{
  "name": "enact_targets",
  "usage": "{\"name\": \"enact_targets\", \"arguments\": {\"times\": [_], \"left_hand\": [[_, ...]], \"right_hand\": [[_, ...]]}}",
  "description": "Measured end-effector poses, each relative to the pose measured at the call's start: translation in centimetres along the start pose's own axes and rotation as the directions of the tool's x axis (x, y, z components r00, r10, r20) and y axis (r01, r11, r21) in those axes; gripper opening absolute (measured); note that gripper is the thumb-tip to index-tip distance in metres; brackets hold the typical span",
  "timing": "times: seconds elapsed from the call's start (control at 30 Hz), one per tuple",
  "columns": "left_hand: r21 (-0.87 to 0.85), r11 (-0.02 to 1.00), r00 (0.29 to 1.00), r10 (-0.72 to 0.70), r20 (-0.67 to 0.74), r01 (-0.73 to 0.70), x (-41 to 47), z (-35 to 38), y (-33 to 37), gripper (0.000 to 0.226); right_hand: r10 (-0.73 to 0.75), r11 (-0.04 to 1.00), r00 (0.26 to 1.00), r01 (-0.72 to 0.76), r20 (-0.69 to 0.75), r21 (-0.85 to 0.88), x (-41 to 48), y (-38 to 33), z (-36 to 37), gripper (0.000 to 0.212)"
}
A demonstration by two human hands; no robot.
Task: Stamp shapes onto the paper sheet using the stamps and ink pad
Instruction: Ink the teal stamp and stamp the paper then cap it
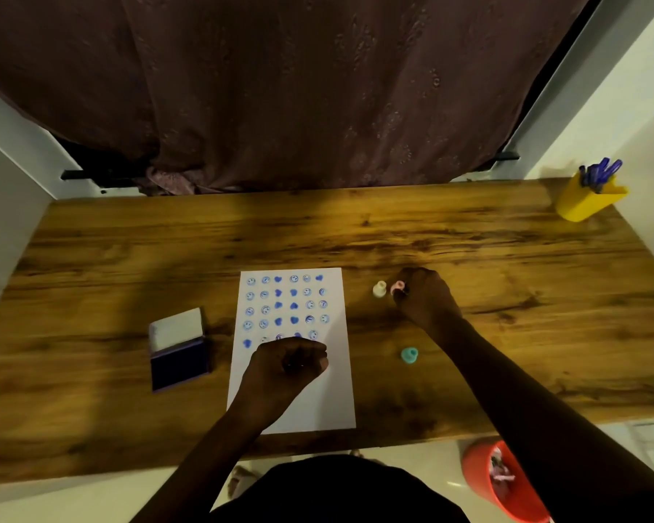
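A white paper sheet (329, 394) lies on the wooden desk, its upper half covered with several rows of blue smiley and heart prints. My left hand (289, 366) rests on the sheet below the prints as a closed fist. An open ink pad (178, 362) with dark blue ink sits left of the sheet. My right hand (425, 298) reaches right of the sheet, fingers pinched on a pink stamp (398, 286). A cream stamp (379, 289) stands just left of it. A teal stamp (409, 354) lies nearer to me.
A yellow cup (586, 201) holding blue pens stands at the desk's far right corner. A dark curtain (299, 88) hangs behind the desk. On the floor at lower right is a red bucket (484, 481). White walls flank both sides.
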State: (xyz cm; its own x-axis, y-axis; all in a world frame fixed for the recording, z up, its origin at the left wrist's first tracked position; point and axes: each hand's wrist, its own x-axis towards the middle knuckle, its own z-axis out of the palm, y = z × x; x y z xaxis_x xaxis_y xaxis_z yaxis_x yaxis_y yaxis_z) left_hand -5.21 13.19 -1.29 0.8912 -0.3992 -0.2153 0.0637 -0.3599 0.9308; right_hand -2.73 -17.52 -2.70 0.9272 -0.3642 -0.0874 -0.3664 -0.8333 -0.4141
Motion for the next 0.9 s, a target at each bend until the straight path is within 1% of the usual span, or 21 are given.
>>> {"name": "enact_targets", "arguments": {"times": [0.1, 0.17, 0.23, 0.4, 0.5, 0.57, 0.67, 0.73, 0.8, 0.87, 0.9], "left_hand": [[-0.016, 1.000, 1.000, 0.007, 0.009, -0.007, 0.2, 0.2, 0.2, 0.036], [-0.021, 1.000, 1.000, 0.019, 0.011, -0.019, 0.4, 0.3, 0.4, 0.038], [0.008, 0.999, 0.999, 0.044, 0.009, -0.044, 0.6, 0.3, 0.5, 0.037], [0.064, 0.993, 0.995, 0.098, 0.025, -0.099, 0.9, 0.4, 0.8, 0.042], [0.107, 0.988, 0.993, 0.109, 0.045, -0.113, 1.2, 0.3, 0.8, 0.039], [0.122, 0.986, 0.992, 0.110, 0.054, -0.116, 1.2, 0.1, 0.8, 0.037], [0.122, 0.986, 0.993, 0.103, 0.061, -0.110, 1.1, -0.1, 0.7, 0.036], [0.114, 0.987, 0.992, 0.105, 0.064, -0.112, 0.9, -0.2, 0.7, 0.037], [0.098, 0.989, 0.992, 0.105, 0.065, -0.111, 0.6, -0.3, 0.7, 0.037], [0.042, 0.994, 0.993, 0.099, 0.064, -0.101, 0.4, -0.5, 0.7, 0.036], [0.002, 0.996, 0.994, 0.091, 0.065, -0.091, 0.3, -0.6, 0.7, 0.036]], "right_hand": [[-0.006, 0.999, 1.000, 0.005, 0.007, 0.038, -0.6, 0.0, -0.6, 0.028], [0.028, 0.995, 0.999, -0.025, -0.029, 0.096, -1.4, 0.0, -1.5, 0.039], [0.040, 0.994, 0.997, -0.033, -0.068, 0.103, -2.6, 0.2, -2.3, 0.043], [0.059, 0.996, 0.998, -0.058, -0.019, 0.066, -7.8, 0.7, -1.8, 0.036], [0.078, 0.997, 0.997, -0.077, -0.009, 0.023, -10.4, 0.9, -0.2, 0.043], [0.122, 0.993, 0.992, -0.122, 0.037, -0.009, -11.1, 1.0, 0.5, 0.047], [0.136, 0.988, 0.989, -0.131, 0.060, -0.084, -11.2, 1.0, 1.1, 0.034], [0.145, 0.986, 0.988, -0.141, 0.044, -0.086, -11.1, 0.5, 1.1, 0.028], [0.148, 0.989, 0.989, -0.148, 0.008, 0.003, -11.0, -0.2, 0.8, 0.024], [0.141, 0.976, 0.990, -0.136, -0.020, 0.170, -10.8, -1.4, 0.2, 0.020], [0.151, 0.949, 0.989, -0.142, -0.010, 0.280, -10.8, -2.3, -0.2, 0.017]]}}
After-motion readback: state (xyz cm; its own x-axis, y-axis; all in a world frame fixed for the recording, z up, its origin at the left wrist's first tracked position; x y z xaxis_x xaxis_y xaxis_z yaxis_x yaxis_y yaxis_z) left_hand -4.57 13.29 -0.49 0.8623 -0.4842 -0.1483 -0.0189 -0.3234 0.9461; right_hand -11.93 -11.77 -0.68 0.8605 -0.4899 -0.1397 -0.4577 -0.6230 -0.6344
